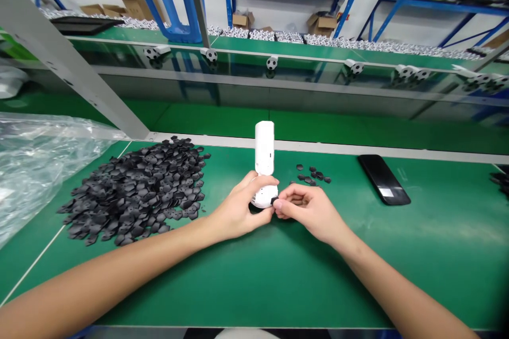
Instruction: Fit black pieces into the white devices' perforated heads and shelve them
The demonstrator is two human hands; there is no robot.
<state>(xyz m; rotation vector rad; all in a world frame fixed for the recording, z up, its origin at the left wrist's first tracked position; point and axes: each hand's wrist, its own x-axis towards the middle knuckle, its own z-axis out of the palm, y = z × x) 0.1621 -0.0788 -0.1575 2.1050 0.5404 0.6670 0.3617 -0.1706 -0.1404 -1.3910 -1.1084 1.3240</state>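
Observation:
A white plastic housing (264,143) with a long body and a rounded lower end lies on the green table in front of me. My left hand (242,204) is closed round its rounded end, thumb on the near side and fingers over the top. My right hand (306,206) pinches a small black pentagon piece (274,201) against the right side of that end. Whether the piece is seated in the housing I cannot tell. Just beyond my right hand lie several loose black pieces (314,175).
A large heap of black pieces (139,190) covers the left of the table (222,286), beside clear plastic wrap (47,159). A black phone (384,179) lies to the right. Behind, white parts with football-patterned ends (272,63) stand spaced along a line. A grey post (75,53) slants at left.

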